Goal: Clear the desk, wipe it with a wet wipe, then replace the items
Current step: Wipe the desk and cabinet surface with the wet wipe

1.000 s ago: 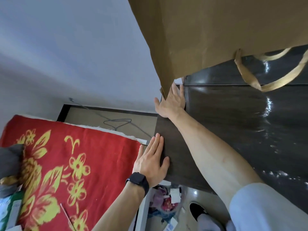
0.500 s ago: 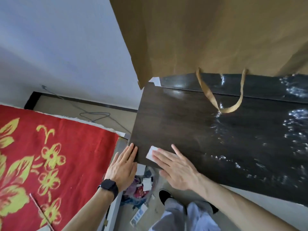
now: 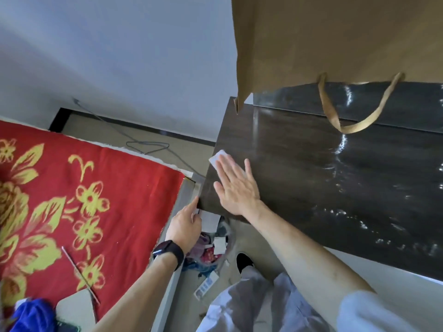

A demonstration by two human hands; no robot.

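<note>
While the right hand (image 3: 236,188) lies flat on the dark table (image 3: 311,178) near its left edge, its fingers (image 3: 227,167) are spread and press down on the white wet wipe (image 3: 219,157), which peeks out beyond the fingertips. The left hand (image 3: 185,224), with a black watch (image 3: 169,251) on the wrist, touches the table's near left corner, forefinger extended, other fingers curled. A brown paper bag (image 3: 335,39) hangs above the table's far side. Left of the table lies a red floral blanket (image 3: 84,188).

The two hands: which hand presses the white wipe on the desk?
The right hand, flat on the dark desk, covers the wipe. The left hand, with a black watch, touches only the desk corner.
</note>
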